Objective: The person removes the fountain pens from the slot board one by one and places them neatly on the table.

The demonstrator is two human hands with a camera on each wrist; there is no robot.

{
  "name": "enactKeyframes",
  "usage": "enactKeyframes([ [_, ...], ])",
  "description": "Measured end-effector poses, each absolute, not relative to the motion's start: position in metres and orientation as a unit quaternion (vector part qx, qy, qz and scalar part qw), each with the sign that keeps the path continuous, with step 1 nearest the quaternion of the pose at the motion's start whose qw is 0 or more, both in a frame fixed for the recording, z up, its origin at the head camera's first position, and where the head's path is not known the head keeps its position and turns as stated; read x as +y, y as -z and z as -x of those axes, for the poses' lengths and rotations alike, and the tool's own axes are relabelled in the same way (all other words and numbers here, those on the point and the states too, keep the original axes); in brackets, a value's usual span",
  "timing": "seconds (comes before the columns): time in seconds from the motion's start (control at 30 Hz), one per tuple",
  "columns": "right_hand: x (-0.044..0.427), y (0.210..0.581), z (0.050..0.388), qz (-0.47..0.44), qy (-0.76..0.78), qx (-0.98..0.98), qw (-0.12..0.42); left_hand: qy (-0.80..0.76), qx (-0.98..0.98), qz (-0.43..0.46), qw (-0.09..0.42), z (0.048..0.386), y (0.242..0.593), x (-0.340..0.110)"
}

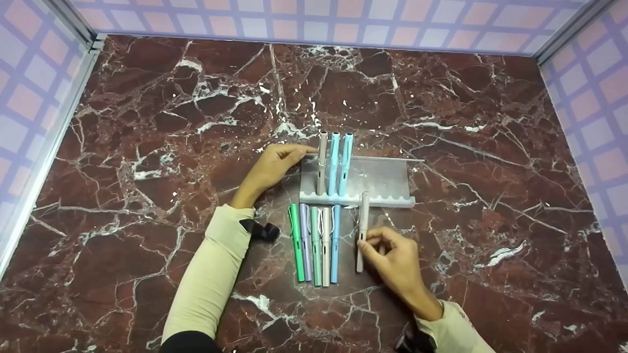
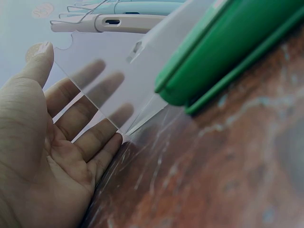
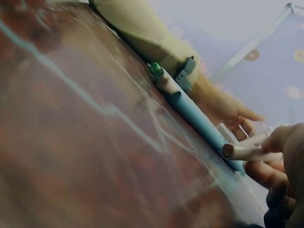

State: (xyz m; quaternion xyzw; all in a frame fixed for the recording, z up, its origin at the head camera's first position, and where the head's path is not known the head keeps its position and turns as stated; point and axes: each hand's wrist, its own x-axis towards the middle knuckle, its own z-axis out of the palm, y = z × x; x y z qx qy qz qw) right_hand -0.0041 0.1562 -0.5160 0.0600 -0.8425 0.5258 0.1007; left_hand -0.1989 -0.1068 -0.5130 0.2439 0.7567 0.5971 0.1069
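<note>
A clear pen stand [image 1: 380,176] with a scalloped front lip holds one grey-brown pen [image 1: 322,166] and two light-blue pens [image 1: 345,164], leaning side by side. At its left edge my left hand [image 1: 275,166] grips the panel; in the left wrist view, the fingers [image 2: 90,95] show through the clear plastic, the thumb by the edge. My right hand [image 1: 395,257] pinches a grey pen [image 1: 363,215] between thumb and fingers, cap end towards the stand, just in front of the lip. The right wrist view shows this pen end-on and partly hidden by the fingers.
In front of the stand lies a row of capped pens: green [image 1: 296,242], purple [image 1: 306,242], pale green [image 1: 316,247], off-white [image 1: 326,250] and blue [image 1: 335,245]. The dark red marbled table [image 1: 466,147] is bounded by checkered panels [image 1: 319,19] at the back and sides.
</note>
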Motion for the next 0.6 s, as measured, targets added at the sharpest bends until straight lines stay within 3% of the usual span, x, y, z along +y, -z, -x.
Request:
enactKeyframes([
  [0.2,0.148,0.509,-0.009,-0.029,-0.486,-0.873,0.037,-0.596,0.758,-0.243,0.107,0.198,0.513,-0.107],
  [0.6,0.143,0.509,-0.009,-0.029,-0.401,-0.915,0.044,-0.589,0.765,-0.237,0.110,0.198,0.513,-0.108],
])
